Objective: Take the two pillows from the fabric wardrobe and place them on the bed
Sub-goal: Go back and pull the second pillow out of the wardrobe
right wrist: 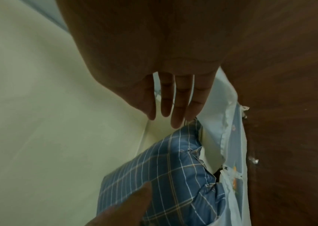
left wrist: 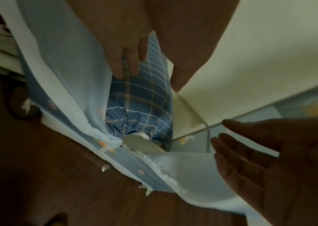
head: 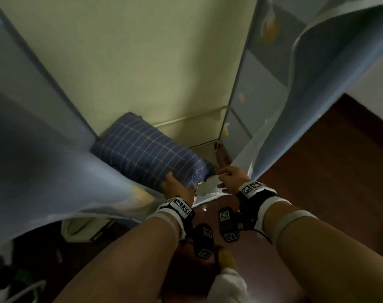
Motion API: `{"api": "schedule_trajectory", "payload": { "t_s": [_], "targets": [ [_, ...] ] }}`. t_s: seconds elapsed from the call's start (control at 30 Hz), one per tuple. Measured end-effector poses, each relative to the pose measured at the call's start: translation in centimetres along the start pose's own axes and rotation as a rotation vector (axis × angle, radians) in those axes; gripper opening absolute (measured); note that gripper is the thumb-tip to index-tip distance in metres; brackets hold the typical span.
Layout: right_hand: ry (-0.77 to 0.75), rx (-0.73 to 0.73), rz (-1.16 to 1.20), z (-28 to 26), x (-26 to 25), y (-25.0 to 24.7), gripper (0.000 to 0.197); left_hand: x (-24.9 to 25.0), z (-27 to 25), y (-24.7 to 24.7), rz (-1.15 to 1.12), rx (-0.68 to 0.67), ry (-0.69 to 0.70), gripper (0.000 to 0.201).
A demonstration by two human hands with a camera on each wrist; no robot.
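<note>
Nearest the head camera, two bare forearms reach forward and down, each wrist banded with a black strap (head: 250, 190) carrying printed square markers. Beneath them lies dark brown wooden floor (head: 339, 162).

The left hand (head: 174, 185) meets the near end of a blue plaid pillow (head: 147, 150). In the left wrist view its fingers (left wrist: 130, 61) lie straight along one face of the pillow and the thumb stands off to the other side, so the pillow end sits between them; the hand presses rather than clenches. In the head view the fabric creases just beside this hand.

The right hand (head: 232, 177) is just beside the pillow's near right corner, fingers straight and slightly spread. In the right wrist view the fingertips (right wrist: 176, 122) hang just above the pillow corner (right wrist: 173, 168); whether they touch it cannot be told.

The pillow rests on the floor panel of the fabric wardrobe (head: 125, 62), against its left side. Light blue curtain panels (head: 44, 167) with small orange prints hang apart on either side of the opening, their ragged lower edges near the hands. Only one pillow can be made out.

Farther back, the pale yellow-green rear wall of the wardrobe rises behind the pillow, framed by thin poles (head: 236, 84) at the right.
</note>
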State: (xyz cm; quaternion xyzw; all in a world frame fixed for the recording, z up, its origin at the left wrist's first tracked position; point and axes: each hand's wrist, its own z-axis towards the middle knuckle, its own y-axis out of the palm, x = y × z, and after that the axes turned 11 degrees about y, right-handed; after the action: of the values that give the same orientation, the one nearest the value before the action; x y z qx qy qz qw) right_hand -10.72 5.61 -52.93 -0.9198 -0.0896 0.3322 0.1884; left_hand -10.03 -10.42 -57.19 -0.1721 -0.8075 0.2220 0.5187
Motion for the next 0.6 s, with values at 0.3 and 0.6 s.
{"api": "schedule_trajectory", "payload": {
  "t_s": [0.3, 0.6],
  "targets": [
    [-0.19, -0.269, -0.152, 11.6, 0.8, 0.5, 0.018, -2.6, 5.5, 7.9, -0.117, 0.316, -0.442, 0.121],
    [-0.286, -0.363, -0.203, 14.7, 3.2, 0.8, 0.019, -5.3, 7.3, 9.6, 0.023, 0.241, -0.534, 0.065]
  ]
}}
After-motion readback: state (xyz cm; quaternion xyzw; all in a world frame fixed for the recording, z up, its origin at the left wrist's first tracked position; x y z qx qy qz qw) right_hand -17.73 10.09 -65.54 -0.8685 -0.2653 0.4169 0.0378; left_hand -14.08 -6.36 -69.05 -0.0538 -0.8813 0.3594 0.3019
